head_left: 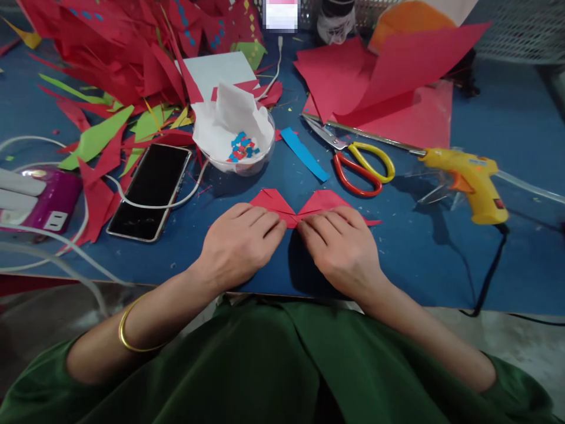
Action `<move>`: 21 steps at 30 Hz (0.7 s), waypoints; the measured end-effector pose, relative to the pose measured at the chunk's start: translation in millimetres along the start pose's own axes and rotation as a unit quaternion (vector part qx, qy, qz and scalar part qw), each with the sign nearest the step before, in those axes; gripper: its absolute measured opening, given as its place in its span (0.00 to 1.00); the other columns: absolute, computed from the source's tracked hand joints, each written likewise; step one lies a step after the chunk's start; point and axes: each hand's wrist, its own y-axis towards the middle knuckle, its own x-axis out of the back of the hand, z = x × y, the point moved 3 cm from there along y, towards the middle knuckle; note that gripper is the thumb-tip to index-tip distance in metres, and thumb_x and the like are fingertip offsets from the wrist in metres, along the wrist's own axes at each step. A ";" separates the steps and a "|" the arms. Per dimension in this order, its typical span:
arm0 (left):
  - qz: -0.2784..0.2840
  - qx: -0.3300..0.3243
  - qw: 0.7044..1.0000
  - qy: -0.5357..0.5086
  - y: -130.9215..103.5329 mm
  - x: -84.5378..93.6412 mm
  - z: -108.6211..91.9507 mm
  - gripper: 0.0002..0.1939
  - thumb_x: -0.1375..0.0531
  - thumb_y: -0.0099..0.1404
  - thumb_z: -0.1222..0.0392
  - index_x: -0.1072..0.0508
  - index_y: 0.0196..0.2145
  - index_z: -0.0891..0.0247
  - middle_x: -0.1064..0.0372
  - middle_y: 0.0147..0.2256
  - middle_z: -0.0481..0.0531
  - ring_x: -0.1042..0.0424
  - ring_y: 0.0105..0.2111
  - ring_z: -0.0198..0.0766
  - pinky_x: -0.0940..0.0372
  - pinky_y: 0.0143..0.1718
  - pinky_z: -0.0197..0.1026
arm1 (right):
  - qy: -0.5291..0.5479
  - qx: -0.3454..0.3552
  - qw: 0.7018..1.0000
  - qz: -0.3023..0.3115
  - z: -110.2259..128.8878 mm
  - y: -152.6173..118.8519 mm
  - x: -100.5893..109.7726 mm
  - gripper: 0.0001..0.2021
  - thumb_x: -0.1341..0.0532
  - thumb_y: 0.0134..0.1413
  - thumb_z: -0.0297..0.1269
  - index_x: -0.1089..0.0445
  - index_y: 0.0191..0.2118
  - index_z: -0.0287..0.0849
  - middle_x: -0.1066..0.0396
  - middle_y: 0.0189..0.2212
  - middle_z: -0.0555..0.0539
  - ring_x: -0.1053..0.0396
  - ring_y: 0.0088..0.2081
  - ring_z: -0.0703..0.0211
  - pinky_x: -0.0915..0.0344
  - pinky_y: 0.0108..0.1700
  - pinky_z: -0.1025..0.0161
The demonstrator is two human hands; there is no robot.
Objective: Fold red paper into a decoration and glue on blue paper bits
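A folded piece of red paper lies near the front of the blue table, its two wing-like halves meeting in a narrow middle. My left hand is closed over its left half, fingertips close to the centre. Over the right half, my right hand is closed in the same way, with knuckles up. Both thumbs and the paper's near edge are hidden under the hands. Just beyond the paper lie a blue paper strip and scissors with one red and one yellow handle.
A paper-lined bowl holds small blue and red bits. To its left are a phone, white cables and a purple power strip. A yellow glue gun rests at right. Red sheets and a scrap heap stand behind.
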 end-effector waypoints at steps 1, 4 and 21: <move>0.002 -0.003 1.000 0.004 0.6 0.4 -0.5 0.10 0.45 0.70 0.69 0.24 0.37 0.67 0.24 0.32 0.53 0.27 0.31 0.42 0.35 0.34 0.45 | 0.001 0.003 1.000 0.001 -0.5 -0.1 0.7 0.09 0.43 0.63 0.24 0.23 0.39 0.34 0.22 0.32 0.43 0.30 0.36 0.55 0.37 0.46 0.56; 0.007 -0.014 1.000 0.014 1.4 0.9 -1.8 0.12 0.47 0.71 0.70 0.24 0.37 0.67 0.24 0.31 0.53 0.27 0.31 0.41 0.36 0.33 0.44 | 0.008 0.010 1.000 0.014 -3.6 0.2 3.1 0.10 0.44 0.64 0.24 0.24 0.39 0.34 0.21 0.34 0.43 0.30 0.36 0.55 0.37 0.47 0.56; -0.003 0.034 0.999 -0.025 -0.9 -3.2 -1.2 0.09 0.44 0.70 0.67 0.24 0.36 0.64 0.22 0.34 0.51 0.27 0.33 0.40 0.36 0.37 0.45 | 0.061 -0.050 0.996 0.044 -5.9 -4.4 0.9 0.12 0.45 0.64 0.25 0.25 0.38 0.43 0.21 0.37 0.48 0.30 0.37 0.58 0.42 0.53 0.55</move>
